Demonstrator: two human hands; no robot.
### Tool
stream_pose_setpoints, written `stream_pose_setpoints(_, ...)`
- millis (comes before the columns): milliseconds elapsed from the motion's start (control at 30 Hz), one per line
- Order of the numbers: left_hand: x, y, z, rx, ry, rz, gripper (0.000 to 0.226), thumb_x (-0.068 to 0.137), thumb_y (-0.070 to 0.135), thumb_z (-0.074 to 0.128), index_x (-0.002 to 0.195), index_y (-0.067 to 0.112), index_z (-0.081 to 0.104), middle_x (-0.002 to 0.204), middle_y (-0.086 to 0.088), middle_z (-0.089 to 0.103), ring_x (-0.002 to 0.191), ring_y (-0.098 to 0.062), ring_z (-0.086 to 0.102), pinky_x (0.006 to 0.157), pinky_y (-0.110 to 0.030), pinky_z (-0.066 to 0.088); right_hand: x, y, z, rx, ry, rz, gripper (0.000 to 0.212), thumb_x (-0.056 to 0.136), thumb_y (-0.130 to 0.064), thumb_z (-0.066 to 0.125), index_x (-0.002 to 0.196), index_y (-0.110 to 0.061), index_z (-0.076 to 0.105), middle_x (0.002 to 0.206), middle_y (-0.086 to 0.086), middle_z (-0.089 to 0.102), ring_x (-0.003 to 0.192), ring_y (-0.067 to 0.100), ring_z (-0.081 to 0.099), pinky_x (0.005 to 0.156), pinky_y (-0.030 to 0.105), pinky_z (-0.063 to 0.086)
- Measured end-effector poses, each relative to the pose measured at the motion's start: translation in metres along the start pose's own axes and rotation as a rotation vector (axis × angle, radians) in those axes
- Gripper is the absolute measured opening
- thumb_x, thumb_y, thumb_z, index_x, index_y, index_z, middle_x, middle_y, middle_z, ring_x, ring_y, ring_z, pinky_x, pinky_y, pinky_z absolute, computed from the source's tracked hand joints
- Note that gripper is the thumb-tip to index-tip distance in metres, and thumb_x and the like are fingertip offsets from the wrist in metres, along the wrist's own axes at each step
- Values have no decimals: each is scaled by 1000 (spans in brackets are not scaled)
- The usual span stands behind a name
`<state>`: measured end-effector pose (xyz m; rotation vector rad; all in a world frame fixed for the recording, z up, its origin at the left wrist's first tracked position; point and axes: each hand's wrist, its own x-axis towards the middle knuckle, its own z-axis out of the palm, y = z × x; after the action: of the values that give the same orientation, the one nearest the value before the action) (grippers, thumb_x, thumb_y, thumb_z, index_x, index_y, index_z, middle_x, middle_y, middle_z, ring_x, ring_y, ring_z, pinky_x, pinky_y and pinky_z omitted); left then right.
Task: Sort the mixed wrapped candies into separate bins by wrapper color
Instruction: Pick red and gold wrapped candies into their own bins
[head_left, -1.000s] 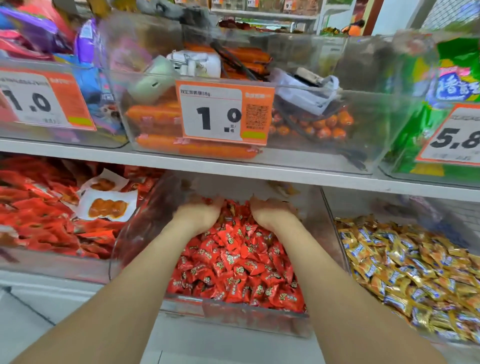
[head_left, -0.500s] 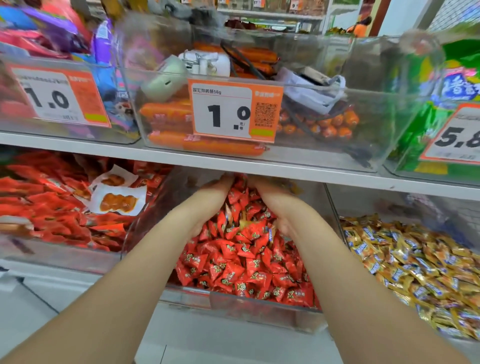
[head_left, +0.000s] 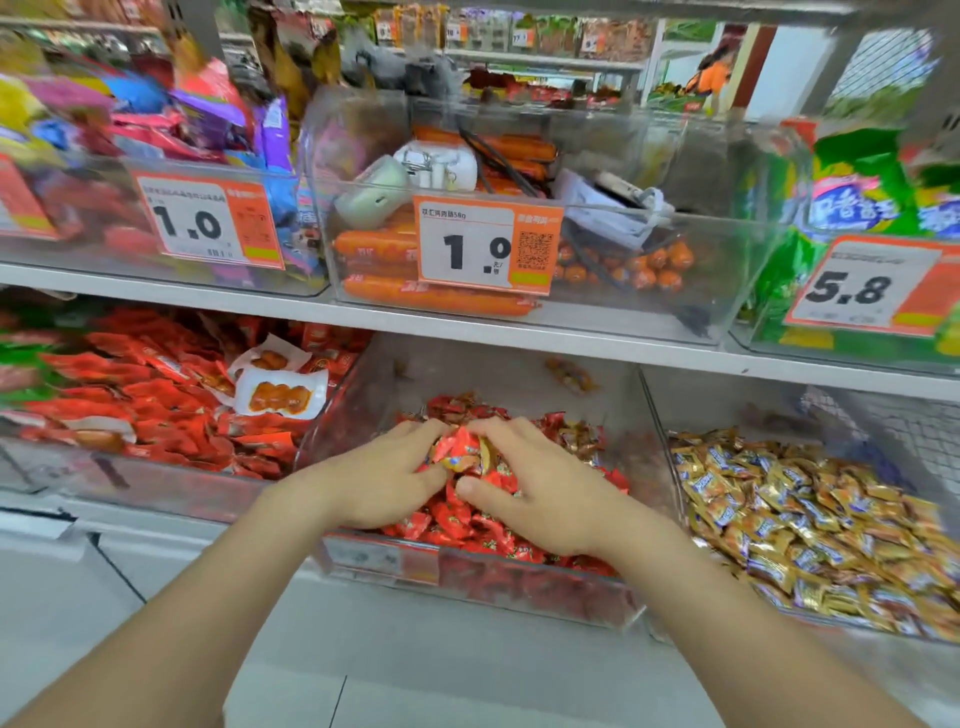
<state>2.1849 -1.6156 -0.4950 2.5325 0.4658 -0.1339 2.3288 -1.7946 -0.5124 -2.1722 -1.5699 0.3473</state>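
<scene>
Both hands are sitting close together over the middle bin on the lower shelf; the left hand and the right hand are curling their fingers round a clump of red candies, which is being pinched between the two sets of fingertips just above the heap; both thumbs are lying low on the near side of the clump. Red candies are filling the clear bin under the hands; a few gold-brown wrappers are lying among them at the back right. Just beside it, the right bin is holding gold candies with blue labels. The left bin is holding flat red packets, with a white pack of orange pieces lying on top. On the upper shelf a clear tub is holding orange sausages, and a price tag reading 1.0 is hanging on its front; green bags are standing to the right behind a tag reading 5.8.
</scene>
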Motion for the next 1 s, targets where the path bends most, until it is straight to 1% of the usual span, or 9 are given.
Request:
stream_pose_setpoints(167, -6, 0, 1, 215, -145, -59, 75, 103, 45, 48, 162, 49, 2, 173, 11, -18, 161, -19, -13, 128, -58, 0, -3, -2, 3, -353, -140, -62, 64, 101, -75, 32, 156, -45, 22, 158, -5, 32, 130, 34, 45, 105, 53, 44)
stream_pose_setpoints(267, -3, -5, 1, 237, -152, -13, 71, 107, 41, 47, 164, 48, 5, 170, 16, -25, 156, -14, -26, 127, -56, -10, 3, 4, -2, -471, -261, -95, 60, 103, -72, 32, 155, -44, 25, 163, -6, 23, 137, 33, 37, 103, 52, 41)
stream_pose_setpoints(433, -1, -9, 2, 228, 78, 144, 48, 110, 39, 48, 157, 37, 43, 170, 11, 25, 160, -14, 10, 130, -37, 9, 14, 12, 3, -558, -285, -42, 57, 104, -68, 33, 156, -47, 27, 164, -5, 25, 143, 34, 34, 103, 54, 38)
stream_pose_setpoints(533, -7, -13, -5, 182, 221, 226, 32, 103, 39, 62, 134, 36, 69, 143, 13, 54, 136, -7, 44, 115, -15, 25, 10, 14, 0, -361, -268, -22, 63, 101, -69, 43, 158, -47, 27, 167, -11, 27, 150, 25, 33, 116, 55, 36)
stream_pose_setpoints(633, -11, -16, -9, 188, 295, 246, 19, 100, 44, 64, 114, 43, 77, 116, 17, 46, 111, -7, 40, 102, -25, 35, 3, 15, -13, -87, -127, -61, 48, 102, -48, 56, 148, -36, 55, 150, -12, 56, 138, 7, 48, 118, 41, 39)
stream_pose_setpoints(733, -13, -11, -14, 180, 350, 285, 21, 103, 39, 61, 107, 32, 81, 106, 13, 62, 105, -10, 51, 95, -13, 34, 2, 16, -21, -154, 47, -55, 34, 97, -38, 53, 122, -35, 75, 126, -19, 69, 123, 5, 59, 110, 45, 46)
stream_pose_setpoints(800, -16, -6, -15, 74, 374, 284, 21, 106, 21, 58, 107, 25, 78, 101, 11, 71, 100, -4, 63, 91, -7, 41, 3, 16, -22, -192, 92, -51, 28, 92, -40, 57, 107, -35, 80, 114, -19, 72, 114, 6, 64, 106, 47, 48)
stream_pose_setpoints(900, -19, 0, -15, -9, 304, 222, 42, 98, -4, 45, 101, 29, 70, 99, 14, 69, 98, 1, 63, 86, -23, 51, 2, 10, -25, -37, 205, -34, 17, 85, -43, 69, 81, -30, 79, 95, -20, 75, 99, 1, 68, 100, 37, 52)
stream_pose_setpoints(1000, -23, 5, -18, 12, 281, 186, 31, 91, 2, 48, 84, 26, 67, 90, 10, 66, 92, -4, 59, 77, -27, 48, 2, 5, -29, 203, 313, 54, 14, 77, -32, 80, 68, -24, 74, 87, -20, 77, 91, -1, 72, 94, 36, 58)
